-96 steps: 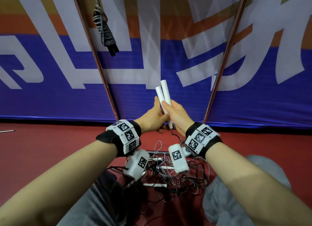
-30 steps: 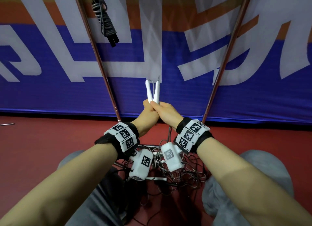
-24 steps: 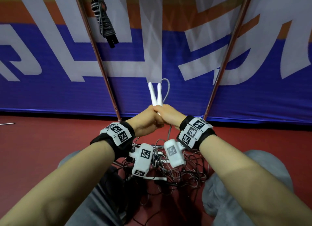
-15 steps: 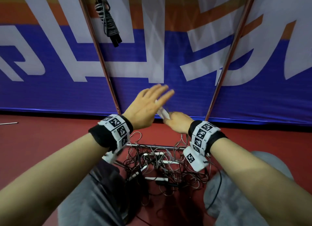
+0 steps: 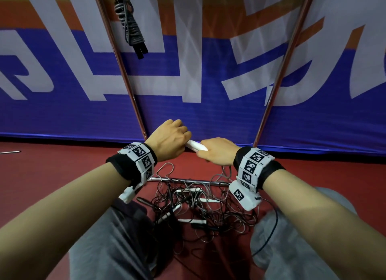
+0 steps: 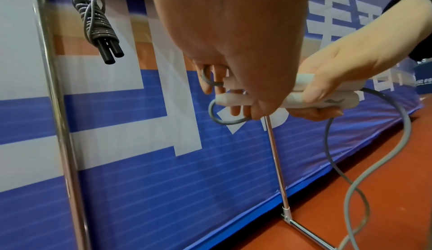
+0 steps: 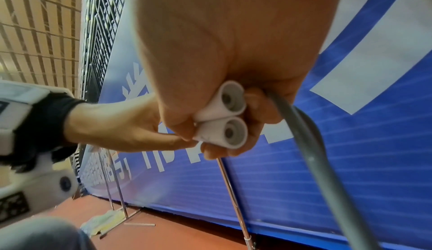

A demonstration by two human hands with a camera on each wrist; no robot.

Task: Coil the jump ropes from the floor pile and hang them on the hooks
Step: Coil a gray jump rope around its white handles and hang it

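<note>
Two white jump rope handles (image 5: 196, 146) lie side by side, roughly level, between my hands in front of the blue banner. My right hand (image 5: 217, 152) grips their butt ends (image 7: 224, 120). Around the cord ends (image 6: 233, 100), my left hand (image 5: 169, 142) curls its fingers and thumb, where small grey loops stick out. The grey cord (image 6: 402, 143) drops past my right hand toward the floor. A tangled pile of ropes (image 5: 200, 204) with several white handles lies below my wrists. One coiled rope with black handles (image 5: 131, 27) hangs high on the rack.
Two slanted metal rack poles (image 5: 125, 81) (image 5: 279, 81) stand against the banner, joined by a base bar (image 5: 188, 180) on the red floor. My knees in grey trousers (image 5: 292, 248) flank the pile. A thin black cable trails by the right knee.
The handles, upright a second ago, now lie level and lower. My left hand opened off them half a second ago and has closed again on their cord ends.
</note>
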